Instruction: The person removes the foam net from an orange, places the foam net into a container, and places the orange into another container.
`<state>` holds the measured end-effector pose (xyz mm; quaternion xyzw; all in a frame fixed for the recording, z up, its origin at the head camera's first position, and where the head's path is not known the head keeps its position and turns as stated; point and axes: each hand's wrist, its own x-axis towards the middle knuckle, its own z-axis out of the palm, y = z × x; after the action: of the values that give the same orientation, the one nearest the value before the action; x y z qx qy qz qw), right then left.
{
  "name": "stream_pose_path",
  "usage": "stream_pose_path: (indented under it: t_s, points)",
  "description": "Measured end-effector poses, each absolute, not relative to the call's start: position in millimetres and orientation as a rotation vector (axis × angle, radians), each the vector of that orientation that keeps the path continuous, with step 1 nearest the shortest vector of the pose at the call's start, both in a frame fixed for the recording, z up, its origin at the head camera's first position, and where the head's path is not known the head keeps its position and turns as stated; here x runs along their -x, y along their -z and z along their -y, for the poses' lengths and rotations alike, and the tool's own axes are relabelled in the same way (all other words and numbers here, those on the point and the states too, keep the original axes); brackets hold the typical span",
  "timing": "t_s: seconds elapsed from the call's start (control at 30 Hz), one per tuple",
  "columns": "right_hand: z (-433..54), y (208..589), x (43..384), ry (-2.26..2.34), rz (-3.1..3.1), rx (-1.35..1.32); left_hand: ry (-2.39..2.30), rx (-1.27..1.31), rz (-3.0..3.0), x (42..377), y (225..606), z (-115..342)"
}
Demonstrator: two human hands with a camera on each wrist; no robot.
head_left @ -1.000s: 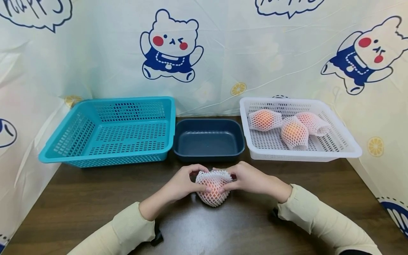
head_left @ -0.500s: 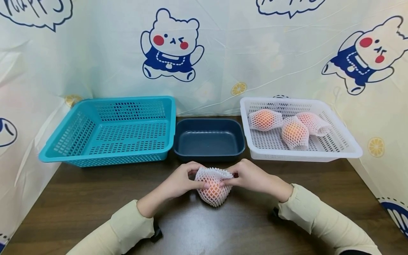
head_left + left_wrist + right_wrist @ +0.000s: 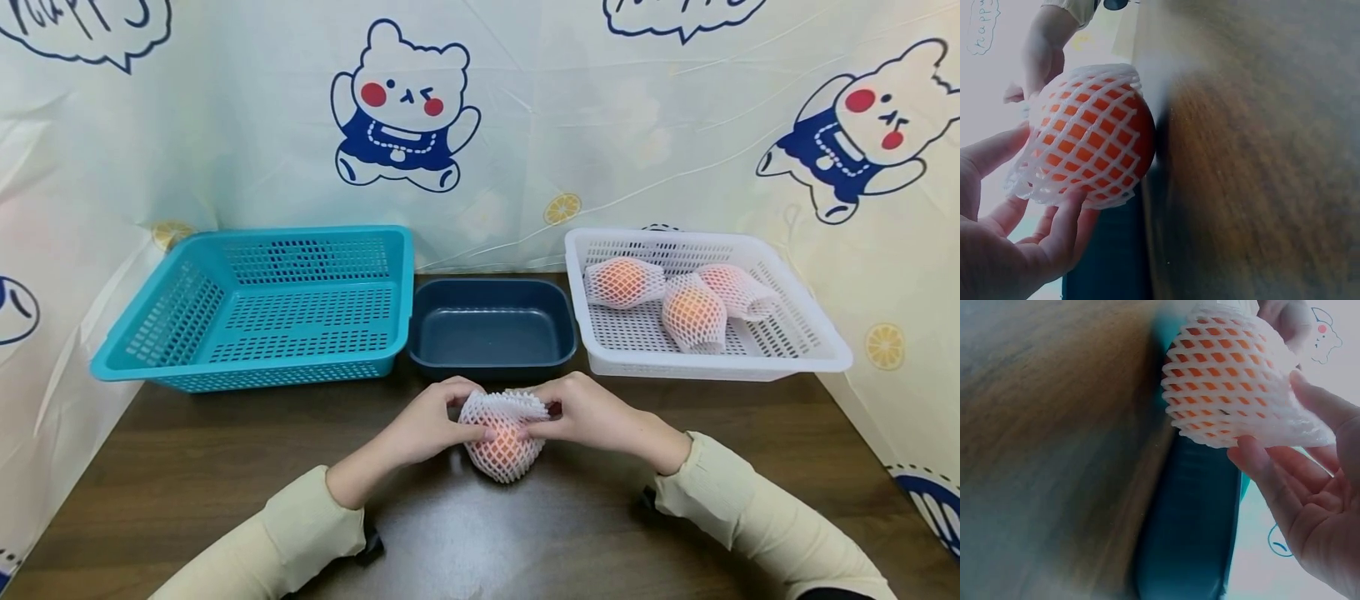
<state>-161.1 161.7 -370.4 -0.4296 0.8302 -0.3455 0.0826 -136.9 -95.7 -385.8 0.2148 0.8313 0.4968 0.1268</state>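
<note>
A round orange fruit [image 3: 1144,140], wrapped in a white foam net [image 3: 504,458], stands near the middle of the table in front of the blue-grey tub. My left hand [image 3: 431,423] grips the net's left side, thumb in front and fingers behind. On the other side my right hand [image 3: 592,417] holds the net the same way, its thumb close to the left one. The net's upper end [image 3: 506,407] gathers loosely between both hands. In the left wrist view, bare orange skin shows at the fruit's underside, past the net's edge. The head view hides most of the fingertips.
A teal basket [image 3: 247,375] stands at the back left, beside the blue-grey tub [image 3: 491,368]. At the back right, a white basket [image 3: 712,363] holds three netted fruits [image 3: 693,312]. A printed cloth [image 3: 510,150] hangs behind them.
Both hands and the net's upper end have shifted slightly away from the person. The thumbs have moved a little up the net. The baskets and tub have stayed put.
</note>
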Motion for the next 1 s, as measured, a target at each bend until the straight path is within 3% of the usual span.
stream_pose_path:
  t_s: [1.0]
  points:
    - [-153.7,374.2,162.7,1.142,-2.478,1.347,-1.532,-0.634,-2.375,139.4,387.0,94.5]
